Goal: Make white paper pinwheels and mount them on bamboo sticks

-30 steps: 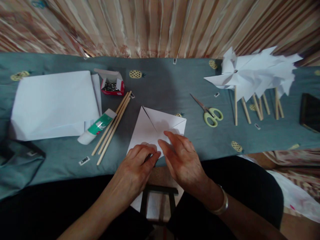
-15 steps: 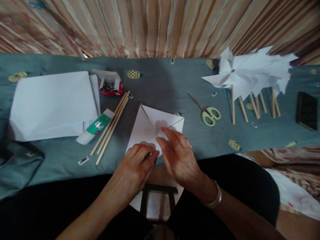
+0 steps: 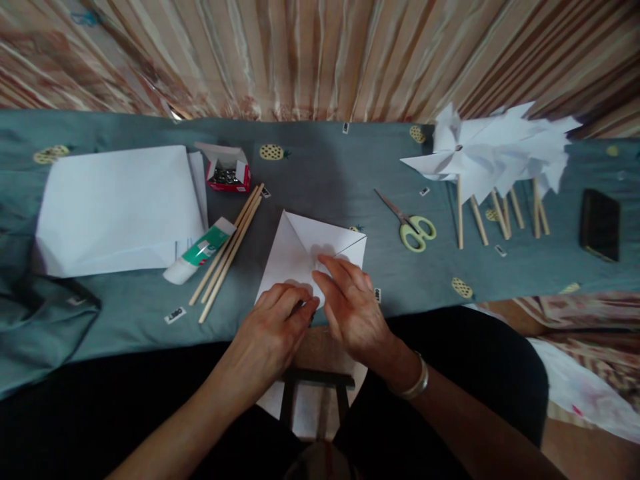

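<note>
A square sheet of white paper (image 3: 287, 250) lies at the table's front edge, with slits or creases running from its two far corners toward the middle. My left hand (image 3: 273, 320) is at its near side, fingers curled and thumb pressed to them, gripping the paper's near edge; the exact pinch is partly hidden. My right hand (image 3: 355, 307) rests over the right half of the sheet. Its fingers are stretched out, with thumb and forefinger slightly apart near the middle of the paper. A bracelet circles the right wrist.
Left are a paper stack (image 3: 115, 207), a glue stick (image 3: 200, 250), wooden sticks (image 3: 233, 253) and a red box (image 3: 230, 175) of small metal pieces. Right lie green-handled scissors (image 3: 413, 223), several paper pinwheels (image 3: 495, 150) on sticks and a dark phone (image 3: 600, 225). A curtain (image 3: 320, 60) hangs behind.
The camera view has shifted slightly. Both hands keep nearly the same places on the paper, with only small finger movement.
</note>
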Action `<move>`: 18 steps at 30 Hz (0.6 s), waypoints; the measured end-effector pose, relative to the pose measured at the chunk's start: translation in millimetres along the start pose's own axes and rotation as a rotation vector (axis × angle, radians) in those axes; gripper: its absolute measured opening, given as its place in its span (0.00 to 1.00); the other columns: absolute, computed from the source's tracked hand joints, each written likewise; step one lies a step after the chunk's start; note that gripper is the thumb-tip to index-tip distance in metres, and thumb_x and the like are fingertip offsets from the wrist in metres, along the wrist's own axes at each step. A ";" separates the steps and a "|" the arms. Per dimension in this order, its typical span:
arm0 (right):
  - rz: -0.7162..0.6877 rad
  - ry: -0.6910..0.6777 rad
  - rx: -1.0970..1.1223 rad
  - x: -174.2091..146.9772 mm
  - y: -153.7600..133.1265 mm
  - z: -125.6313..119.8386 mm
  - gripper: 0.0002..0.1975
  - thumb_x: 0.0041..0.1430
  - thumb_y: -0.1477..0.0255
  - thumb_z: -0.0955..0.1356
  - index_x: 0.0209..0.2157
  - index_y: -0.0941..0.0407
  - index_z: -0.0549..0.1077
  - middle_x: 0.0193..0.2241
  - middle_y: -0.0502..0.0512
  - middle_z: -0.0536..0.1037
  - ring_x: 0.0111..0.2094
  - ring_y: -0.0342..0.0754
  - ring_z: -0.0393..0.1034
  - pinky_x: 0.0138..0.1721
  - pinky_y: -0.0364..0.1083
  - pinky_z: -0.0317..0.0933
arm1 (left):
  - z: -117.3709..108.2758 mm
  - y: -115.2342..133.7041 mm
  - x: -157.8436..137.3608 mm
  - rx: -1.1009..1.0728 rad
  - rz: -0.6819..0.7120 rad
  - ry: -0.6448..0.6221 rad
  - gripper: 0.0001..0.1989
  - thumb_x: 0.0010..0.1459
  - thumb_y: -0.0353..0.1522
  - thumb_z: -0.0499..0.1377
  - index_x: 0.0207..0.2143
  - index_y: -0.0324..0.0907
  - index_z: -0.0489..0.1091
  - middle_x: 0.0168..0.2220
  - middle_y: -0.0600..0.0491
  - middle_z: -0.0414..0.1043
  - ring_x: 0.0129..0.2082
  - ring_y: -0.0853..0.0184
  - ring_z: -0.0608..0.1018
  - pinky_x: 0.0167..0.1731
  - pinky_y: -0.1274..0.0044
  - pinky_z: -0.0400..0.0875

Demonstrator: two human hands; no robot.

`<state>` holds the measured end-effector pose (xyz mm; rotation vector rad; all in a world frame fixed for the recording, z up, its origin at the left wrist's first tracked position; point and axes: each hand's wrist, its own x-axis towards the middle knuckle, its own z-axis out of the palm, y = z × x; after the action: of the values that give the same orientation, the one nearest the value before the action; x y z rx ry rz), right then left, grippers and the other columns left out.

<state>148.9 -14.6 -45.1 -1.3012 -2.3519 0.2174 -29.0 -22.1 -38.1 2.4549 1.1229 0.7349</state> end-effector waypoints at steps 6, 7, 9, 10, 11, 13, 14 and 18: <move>0.106 -0.018 0.302 7.8 11.9 -16.1 0.17 0.65 0.75 0.59 0.52 0.54 0.71 0.59 0.59 0.67 0.60 0.54 0.59 0.57 0.58 0.59 | -3.1 2.1 0.6 0.045 -0.001 -0.017 0.10 0.62 0.25 0.54 0.45 0.34 0.70 0.41 0.45 0.71 0.43 0.60 0.71 0.41 0.67 0.74; 0.127 0.005 0.337 10.1 16.3 -19.5 0.17 0.65 0.75 0.59 0.53 0.53 0.70 0.58 0.59 0.67 0.60 0.53 0.59 0.58 0.57 0.59 | -2.9 2.5 0.4 0.054 0.004 -0.015 0.10 0.62 0.25 0.55 0.45 0.34 0.70 0.41 0.44 0.71 0.43 0.60 0.71 0.41 0.67 0.74; 0.170 0.063 0.330 15.3 27.3 -23.9 0.19 0.66 0.74 0.58 0.55 0.53 0.68 0.59 0.59 0.67 0.61 0.53 0.59 0.59 0.58 0.58 | -2.3 3.0 -0.4 0.068 0.020 -0.015 0.11 0.61 0.24 0.55 0.46 0.34 0.69 0.42 0.44 0.71 0.44 0.59 0.71 0.42 0.66 0.73; 0.189 0.083 0.296 18.2 33.5 -24.8 0.20 0.66 0.74 0.59 0.57 0.54 0.67 0.59 0.60 0.67 0.61 0.54 0.59 0.60 0.59 0.57 | -2.1 3.0 -0.7 0.073 0.028 -0.017 0.11 0.61 0.24 0.55 0.46 0.34 0.69 0.42 0.44 0.71 0.44 0.59 0.71 0.42 0.66 0.73; 0.201 0.097 0.255 21.3 39.8 -24.8 0.20 0.66 0.73 0.59 0.58 0.56 0.66 0.59 0.62 0.67 0.61 0.55 0.58 0.61 0.59 0.56 | -2.2 2.7 -1.1 0.078 0.035 -0.022 0.11 0.61 0.24 0.55 0.46 0.34 0.70 0.42 0.44 0.71 0.44 0.59 0.71 0.42 0.66 0.73; 0.202 0.080 0.193 27.5 50.4 -23.8 0.22 0.65 0.72 0.59 0.59 0.61 0.64 0.58 0.66 0.68 0.61 0.57 0.59 0.61 0.59 0.56 | -3.8 0.5 -1.6 0.093 0.040 -0.030 0.12 0.61 0.24 0.55 0.46 0.34 0.70 0.42 0.44 0.72 0.44 0.59 0.72 0.41 0.66 0.73; 0.189 0.068 0.174 30.2 54.1 -23.4 0.22 0.66 0.72 0.59 0.59 0.63 0.64 0.57 0.67 0.69 0.61 0.57 0.60 0.61 0.59 0.56 | -5.4 -1.9 -1.7 0.106 0.040 -0.028 0.12 0.61 0.24 0.55 0.46 0.34 0.70 0.42 0.44 0.72 0.43 0.59 0.72 0.41 0.66 0.73; 0.149 0.046 0.145 32.9 54.8 -26.8 0.21 0.66 0.71 0.59 0.58 0.63 0.65 0.52 0.67 0.74 0.55 0.56 0.67 0.56 0.58 0.62 | -17.1 -20.9 -0.5 0.197 0.015 0.007 0.13 0.61 0.23 0.53 0.45 0.38 0.72 0.42 0.45 0.73 0.43 0.59 0.72 0.41 0.65 0.73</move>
<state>187.8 40.8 -30.0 -1.3954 -2.1591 0.3921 -51.7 -7.8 -34.9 2.6270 1.2346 0.6660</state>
